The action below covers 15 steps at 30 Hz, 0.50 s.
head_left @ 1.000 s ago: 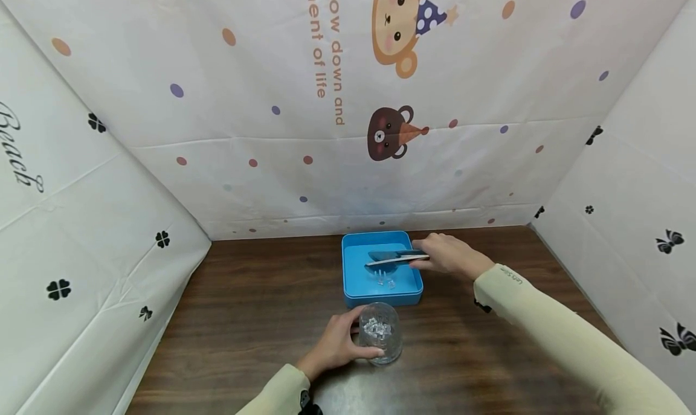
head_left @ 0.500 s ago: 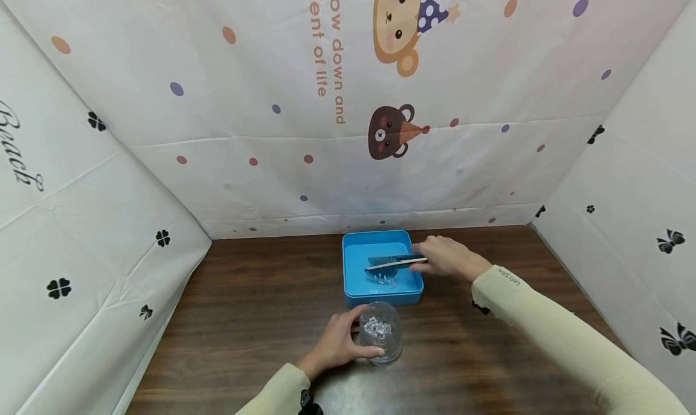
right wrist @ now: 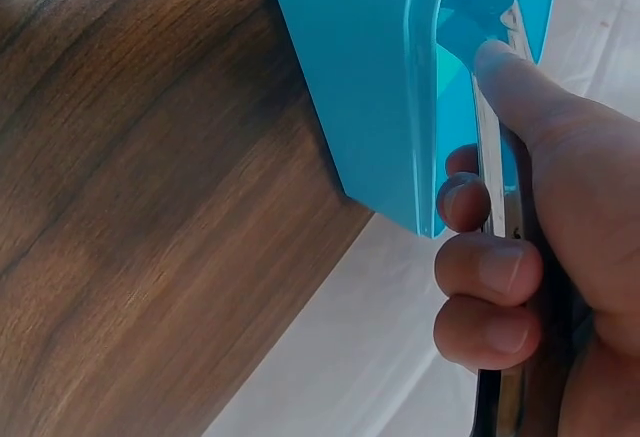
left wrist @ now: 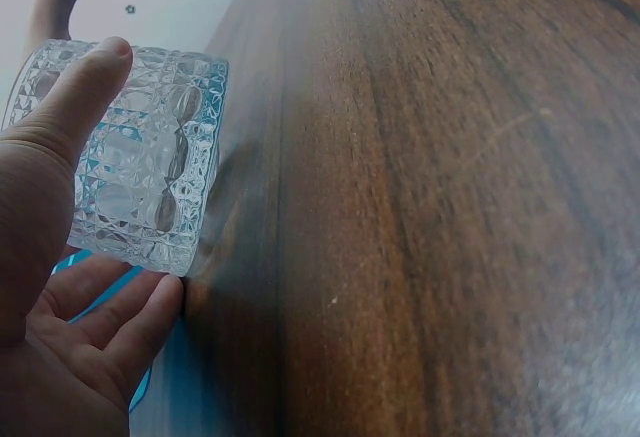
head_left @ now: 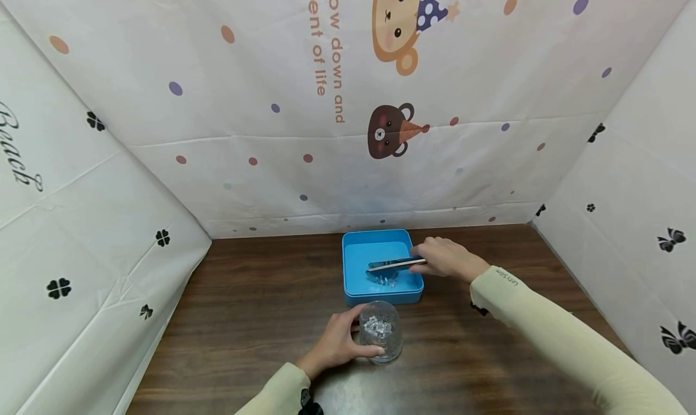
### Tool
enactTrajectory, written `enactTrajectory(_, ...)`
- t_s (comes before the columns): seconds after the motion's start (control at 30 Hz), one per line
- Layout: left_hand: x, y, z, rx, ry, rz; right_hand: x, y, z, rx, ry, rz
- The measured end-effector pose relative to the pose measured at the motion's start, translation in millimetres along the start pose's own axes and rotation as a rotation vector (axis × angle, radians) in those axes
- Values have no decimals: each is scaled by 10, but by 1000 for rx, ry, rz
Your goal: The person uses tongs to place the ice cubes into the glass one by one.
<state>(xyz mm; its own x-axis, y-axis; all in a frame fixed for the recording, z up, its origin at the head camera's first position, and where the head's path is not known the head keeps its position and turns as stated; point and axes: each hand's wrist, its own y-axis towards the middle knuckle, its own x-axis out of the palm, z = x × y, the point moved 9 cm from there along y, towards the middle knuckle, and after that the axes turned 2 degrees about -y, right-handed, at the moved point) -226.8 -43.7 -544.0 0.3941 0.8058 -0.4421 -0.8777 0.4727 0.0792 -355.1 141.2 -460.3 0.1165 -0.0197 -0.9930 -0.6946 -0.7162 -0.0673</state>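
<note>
My left hand (head_left: pixel 337 341) grips a clear patterned glass (head_left: pixel 393 346) on the table, thumb on the near side and fingers around the far side. Small clear pieces (head_left: pixel 377 327) show inside the glass. In the left wrist view the glass (left wrist: pixel 140 157) has a cut-diamond pattern. With curled fingers, my right hand (head_left: pixel 446 258) holds metal tongs (head_left: pixel 396 263) over the right rim of a blue box (head_left: pixel 356 237). The tong ends reach down inside the box, right at some clear pieces (head_left: pixel 390 281), partly covering them. In the right wrist view my thumb presses along one tong arm (right wrist: pixel 488 147).
A dark wooden table (head_left: pixel 261 300) carries the box and the glass, with the box just behind the glass. White printed sheets stand at the back (head_left: pixel 261 185), left (head_left: pixel 98 240) and right (head_left: pixel 625 179) of the table.
The tongs have tilted and their arms have drawn closer together over the clear pieces in the box. My right hand has shifted slightly left. The left hand and glass stay put.
</note>
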Motion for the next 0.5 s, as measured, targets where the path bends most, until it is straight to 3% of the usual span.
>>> enactTrajectory(0.5,-3,4,-12,-7,-3,2,-13,18,-46,-5,17,0)
